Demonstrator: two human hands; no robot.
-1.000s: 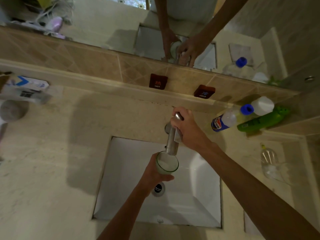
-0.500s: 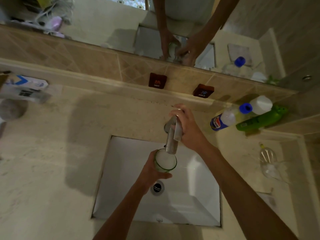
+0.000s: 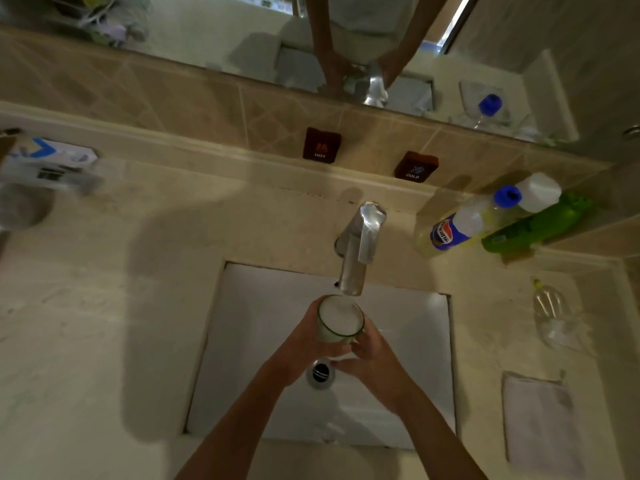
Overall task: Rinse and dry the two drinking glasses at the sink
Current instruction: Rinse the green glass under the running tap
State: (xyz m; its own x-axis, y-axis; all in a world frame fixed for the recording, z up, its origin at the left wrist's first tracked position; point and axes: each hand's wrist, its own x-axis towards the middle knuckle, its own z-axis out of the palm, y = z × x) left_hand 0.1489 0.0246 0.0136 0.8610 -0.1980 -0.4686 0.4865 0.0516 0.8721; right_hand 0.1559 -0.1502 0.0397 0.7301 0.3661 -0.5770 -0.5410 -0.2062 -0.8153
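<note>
Glass (image 3: 340,320) under tap (image 3: 358,251), gripped by left hand (image 3: 304,351), right hand (image 3: 372,362).

Both forearms are showing bare, with no sleeves reaching into view. The left hand (image 3: 304,348) and the right hand (image 3: 374,362) are wearing nothing: no gloves, rings or watch are showing.

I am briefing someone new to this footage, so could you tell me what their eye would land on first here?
First, the drinking glass held upright under the faucet spout, over the white sink, with the left hand wrapped round it and the right hand against its side. Next, the green bottle and the blue-capped bottle lying on the counter's far right corner.
</note>
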